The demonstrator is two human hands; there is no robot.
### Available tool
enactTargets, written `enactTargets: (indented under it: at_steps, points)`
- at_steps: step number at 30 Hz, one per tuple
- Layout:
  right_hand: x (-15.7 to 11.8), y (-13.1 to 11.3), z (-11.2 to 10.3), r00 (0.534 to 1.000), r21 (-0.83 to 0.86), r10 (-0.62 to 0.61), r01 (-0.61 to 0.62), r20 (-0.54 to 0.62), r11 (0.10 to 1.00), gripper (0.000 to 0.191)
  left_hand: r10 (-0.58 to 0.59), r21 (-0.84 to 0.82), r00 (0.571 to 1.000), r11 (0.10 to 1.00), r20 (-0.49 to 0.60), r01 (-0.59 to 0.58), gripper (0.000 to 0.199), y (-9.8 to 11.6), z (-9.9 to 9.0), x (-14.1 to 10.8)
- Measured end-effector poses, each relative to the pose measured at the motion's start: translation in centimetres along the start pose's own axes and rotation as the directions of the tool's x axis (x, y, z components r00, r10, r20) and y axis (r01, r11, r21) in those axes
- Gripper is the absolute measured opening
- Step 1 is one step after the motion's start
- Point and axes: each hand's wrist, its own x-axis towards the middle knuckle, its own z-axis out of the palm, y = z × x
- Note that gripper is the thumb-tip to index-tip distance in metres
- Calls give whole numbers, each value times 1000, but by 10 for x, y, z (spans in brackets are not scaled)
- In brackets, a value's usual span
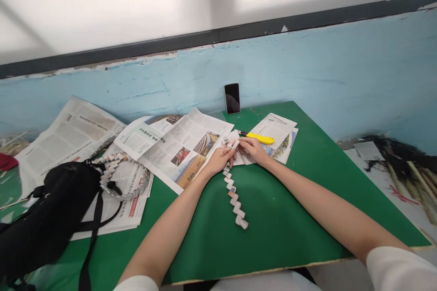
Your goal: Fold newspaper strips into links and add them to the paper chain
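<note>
A zigzag chain of folded paper (pixel 233 195) hangs down from my hands and lies on the green table. My left hand (pixel 221 159) is closed on the upper end of this chain, where a small folded strip of paper (pixel 235 144) sticks up. The fingertips of my right hand (pixel 251 148) pinch the same strip from the right. Just behind my right hand, a yellow utility knife (pixel 261 138) rests on pieces of newspaper (pixel 273 127). To the left of my left hand, a large newspaper sheet (pixel 177 145) is spread out.
A phone (pixel 232 98) leans upright against the blue wall. At the left are a black bag (pixel 58 209) with straps, a woven paper loop (pixel 112 173) and more newspapers (pixel 68 141). Sticks and dark debris (pixel 409 163) lie beyond the right edge of the green table (pixel 327 191).
</note>
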Motion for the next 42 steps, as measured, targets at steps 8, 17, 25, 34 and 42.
enactTargets:
  at_steps: [8,17,25,34,42]
  points:
    - [-1,4,5,989,-75,61,-71,-138,995,47,-4,18,1000,1000,13,3,50,0,0,0]
    - [-1,0,3,989,-76,16,-27,-145,997,49,-16,-125,993,992,-118,1,46,4,-2,2]
    - [-1,1,7,1000,-138,31,-29,7,990,39,125,180,976,979,-179,-92,45,5,0,-1]
    - [4,18,3,996,45,71,-68,-52,997,50,81,107,963,993,-256,-55,48,2,0,-1]
    - [8,19,2,979,85,115,-102,-166,991,49,51,15,944,999,-327,-49,48,-1,-5,1]
